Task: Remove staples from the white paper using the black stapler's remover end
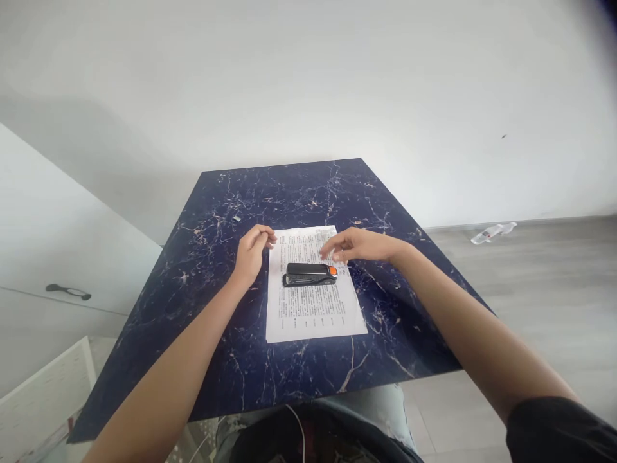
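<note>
A black stapler (311, 274) with an orange tip lies across a printed sheet of paper (315, 321), its orange end pointing right. Beside the sheet's upper left edge is my left hand (252, 252), its fingers loosely bent and nothing visible in them. My right hand (353, 245) hovers over the upper right part of the sheet, just above the stapler's orange end. Its fingers are apart and slightly curled, with no object held. Whether either hand touches the paper I cannot tell.
The dark blue marble-patterned table (308, 193) stands against a white wall (308, 83). A small grey piece (236, 218) lies on it, left of the paper. At left is a white cabinet with a dark handle (68, 292). Crumpled clear plastic (493, 233) lies on the floor at right.
</note>
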`<state>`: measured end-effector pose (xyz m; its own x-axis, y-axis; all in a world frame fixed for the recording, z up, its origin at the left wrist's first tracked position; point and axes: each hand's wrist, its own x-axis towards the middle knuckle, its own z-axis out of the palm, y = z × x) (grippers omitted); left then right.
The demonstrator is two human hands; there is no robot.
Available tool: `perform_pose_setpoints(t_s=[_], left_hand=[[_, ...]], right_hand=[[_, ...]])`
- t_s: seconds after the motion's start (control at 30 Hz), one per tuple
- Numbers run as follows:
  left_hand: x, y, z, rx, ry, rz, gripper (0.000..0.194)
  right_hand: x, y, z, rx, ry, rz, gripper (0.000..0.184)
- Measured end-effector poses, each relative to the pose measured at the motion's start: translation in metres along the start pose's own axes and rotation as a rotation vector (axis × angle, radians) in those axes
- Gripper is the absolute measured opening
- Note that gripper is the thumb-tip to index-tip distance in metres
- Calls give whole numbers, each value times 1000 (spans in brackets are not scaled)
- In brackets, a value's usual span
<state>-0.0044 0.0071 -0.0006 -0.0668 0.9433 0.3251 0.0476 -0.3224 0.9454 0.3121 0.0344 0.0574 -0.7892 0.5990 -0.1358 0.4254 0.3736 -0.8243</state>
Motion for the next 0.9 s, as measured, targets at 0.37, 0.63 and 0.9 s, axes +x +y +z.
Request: perform_pose_setpoints(t_s=[0.37,0.63,0.9], left_hand=[[1,-11,-1,-37,-115,-130,38],[0,-8,1,-74,-114,-170,42],[-2,2,1,-292,-96,-162,31]], right_hand=[[2,11,19,221,-87,110,32],[-2,-9,34,22,120,-115,51],[8,-24,74,-213,297,-222,26]])
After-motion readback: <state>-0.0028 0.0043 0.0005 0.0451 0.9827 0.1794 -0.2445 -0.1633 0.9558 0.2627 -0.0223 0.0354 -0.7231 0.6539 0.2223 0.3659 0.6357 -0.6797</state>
